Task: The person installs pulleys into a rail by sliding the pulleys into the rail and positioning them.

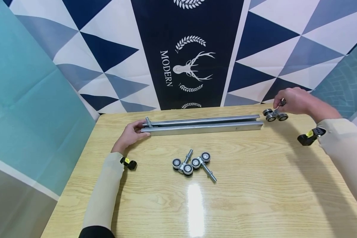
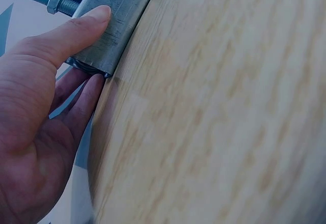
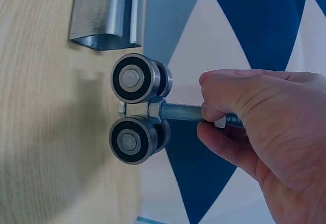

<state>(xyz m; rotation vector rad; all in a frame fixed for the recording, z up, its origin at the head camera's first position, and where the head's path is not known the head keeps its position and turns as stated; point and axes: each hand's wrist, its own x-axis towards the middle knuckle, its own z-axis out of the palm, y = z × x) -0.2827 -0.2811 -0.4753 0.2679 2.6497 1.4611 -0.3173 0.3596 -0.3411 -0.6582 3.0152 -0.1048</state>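
A galvanised metal track (image 1: 202, 128) with a slot along its top lies across the back of the table. My left hand (image 1: 132, 135) grips its left end, thumb on the front face and fingers at the end opening. Near that end a bolt (image 2: 56, 1) with a nut sticks up from the slot; whatever carries it inside is hidden. Off the track's right end, my right hand (image 1: 293, 100) pinches the threaded bolt of a roller trolley (image 3: 133, 109). Its wheels hang lowest, a short way from the track's open end (image 3: 104, 38), not touching it.
Two more roller trolleys, one on the left (image 1: 182, 165) and one on the right (image 1: 203, 163), lie close together on the wooden table (image 1: 244, 191) in front of the track. A patterned cloth (image 1: 110, 66) hangs right behind the table's back edge.
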